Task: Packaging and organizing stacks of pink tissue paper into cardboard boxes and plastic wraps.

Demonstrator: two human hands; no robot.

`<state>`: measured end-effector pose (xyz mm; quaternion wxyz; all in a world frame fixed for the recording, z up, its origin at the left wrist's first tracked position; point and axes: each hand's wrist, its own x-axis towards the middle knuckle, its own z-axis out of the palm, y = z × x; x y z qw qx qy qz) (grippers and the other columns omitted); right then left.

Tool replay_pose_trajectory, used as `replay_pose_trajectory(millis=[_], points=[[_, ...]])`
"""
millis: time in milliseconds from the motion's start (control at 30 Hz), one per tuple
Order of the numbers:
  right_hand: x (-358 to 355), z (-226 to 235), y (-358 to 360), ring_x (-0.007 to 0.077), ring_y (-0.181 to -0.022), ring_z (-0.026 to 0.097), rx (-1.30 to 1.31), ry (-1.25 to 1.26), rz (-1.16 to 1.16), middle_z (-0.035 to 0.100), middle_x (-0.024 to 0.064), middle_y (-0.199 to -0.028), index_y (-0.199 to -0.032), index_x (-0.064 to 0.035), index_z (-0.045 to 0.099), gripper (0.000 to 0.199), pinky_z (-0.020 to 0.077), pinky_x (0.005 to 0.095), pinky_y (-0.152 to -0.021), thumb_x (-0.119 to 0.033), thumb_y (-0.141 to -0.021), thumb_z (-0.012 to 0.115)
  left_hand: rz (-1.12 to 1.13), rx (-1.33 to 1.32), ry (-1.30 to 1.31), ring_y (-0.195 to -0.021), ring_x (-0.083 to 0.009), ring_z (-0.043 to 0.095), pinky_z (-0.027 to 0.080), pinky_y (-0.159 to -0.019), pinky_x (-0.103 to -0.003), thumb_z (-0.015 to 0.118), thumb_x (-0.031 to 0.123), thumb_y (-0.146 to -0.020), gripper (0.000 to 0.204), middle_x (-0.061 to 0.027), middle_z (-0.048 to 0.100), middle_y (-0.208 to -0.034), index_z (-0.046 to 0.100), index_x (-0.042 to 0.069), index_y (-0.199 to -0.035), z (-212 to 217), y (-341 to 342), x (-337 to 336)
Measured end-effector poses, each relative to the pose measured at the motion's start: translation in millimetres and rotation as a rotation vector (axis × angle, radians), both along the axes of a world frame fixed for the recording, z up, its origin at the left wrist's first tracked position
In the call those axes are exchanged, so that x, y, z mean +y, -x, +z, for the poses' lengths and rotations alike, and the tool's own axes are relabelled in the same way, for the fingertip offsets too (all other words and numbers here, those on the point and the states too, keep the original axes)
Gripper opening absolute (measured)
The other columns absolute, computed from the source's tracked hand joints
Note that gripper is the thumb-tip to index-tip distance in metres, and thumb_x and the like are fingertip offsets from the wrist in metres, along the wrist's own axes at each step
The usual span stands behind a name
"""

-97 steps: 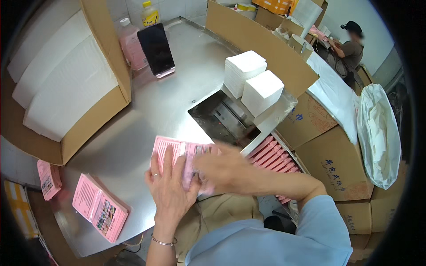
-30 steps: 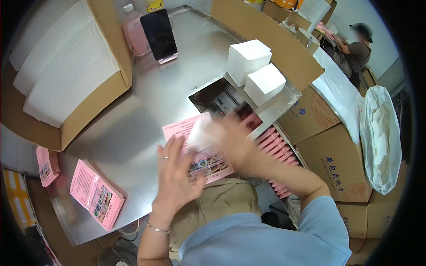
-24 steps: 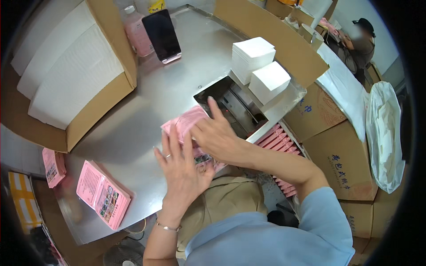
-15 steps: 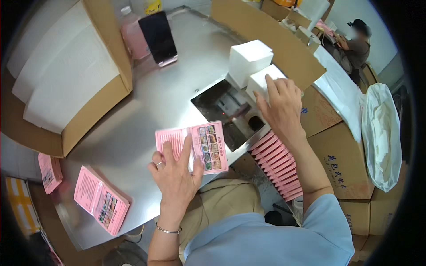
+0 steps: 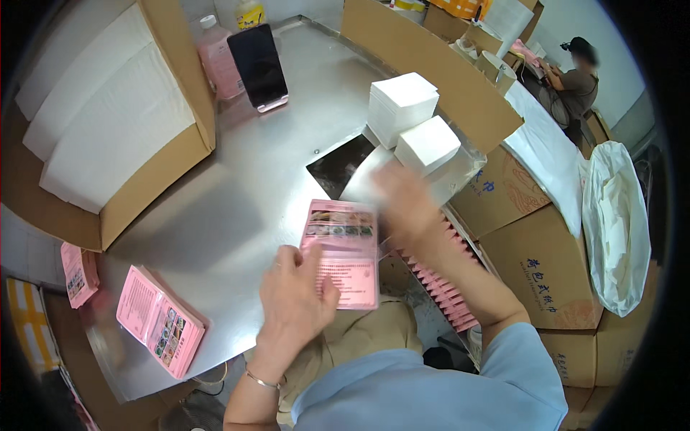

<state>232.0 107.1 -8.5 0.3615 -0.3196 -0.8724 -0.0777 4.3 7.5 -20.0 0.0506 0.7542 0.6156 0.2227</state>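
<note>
the leaflet (image 5: 343,253) lies on the table (image 5: 237,208) before the person, paper stacks (image 5: 413,122) behind it (further right), a leaflet pile (image 5: 159,320) far left.

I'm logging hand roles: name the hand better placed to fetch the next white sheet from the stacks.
Right, probably. The right hand is free, blurred in motion, just below the white stacks. The left hand rests its fingers on the pink packet, farther away.

A packing workshop: a steel worktop (image 5: 237,194) ringed by open cardboard cartons (image 5: 535,276) of white sheets, stacks of pink leaflets (image 5: 159,320), and another person (image 5: 575,79) working at a far bench.
</note>
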Motion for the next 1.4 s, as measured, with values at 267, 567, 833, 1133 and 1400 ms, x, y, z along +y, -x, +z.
replay_pose_trajectory(millis=[267,567,833,1133,1400], points=[[7,-39,78,0.0396,-0.113,0.055,-0.261,0.174,0.044,0.061,0.0205,-0.104,-0.113,-0.0006,0.062,0.034,0.0289,0.0765,-0.102,-0.017,-0.083,0.062,-0.03,-0.116,-0.076,-0.079,-0.0324,0.056,0.046,-0.07,-0.043,0.074,0.015,-0.076,0.075,-0.0165,0.054,-0.091,0.046,0.009,-0.145,14,-9,4],[24,-22,17,0.0382,-0.076,0.067,-0.32,0.494,-0.248,0.067,0.0177,-0.08,-0.095,-0.0019,0.065,0.013,0.0511,0.0497,-0.068,-0.012,-0.088,0.062,0.187,-0.067,-0.341,-0.1,-0.0328,0.06,0.047,-0.087,-0.043,0.059,-0.001,-0.07,0.031,-0.0127,0.063,-0.097,0.06,0.001,-0.101,38,103,-63],[63,-3,-48,0.0303,-0.092,0.053,-0.129,-0.098,-0.631,0.056,0.0125,-0.09,-0.09,-0.0034,0.068,0.012,0.0439,0.0424,-0.079,-0.014,-0.086,0.065,0.695,0.263,0.228,-0.111,-0.0303,0.053,0.037,-0.104,-0.045,0.056,0.003,-0.091,0.026,-0.0133,0.056,-0.114,0.055,0.003,-0.116,28,186,-112],[35,-3,-18,0.0378,-0.124,0.053,0.16,0.146,-0.218,0.062,0.0183,-0.123,-0.122,0.0003,0.062,0.042,0.0474,0.0432,-0.1,0.004,-0.08,0.061,-0.282,-0.124,-0.061,-0.107,-0.0414,0.053,0.04,-0.104,-0.055,0.068,0.001,-0.072,0.049,-0.0195,0.056,-0.113,0.058,0.0,-0.12,-11,13,4],[-7,-7,75,0.0296,-0.088,0.063,-0.433,0.223,0.121,0.062,0.018,-0.09,-0.101,-0.0009,0.063,0.029,0.0298,0.0667,-0.108,-0.018,-0.077,0.063,0.025,-0.059,-0.072,-0.142,-0.0477,0.029,0.022,-0.113,-0.065,0.079,0.034,-0.066,0.086,-0.0273,0.035,-0.152,0.047,-0.003,-0.137,-3,-3,5]])
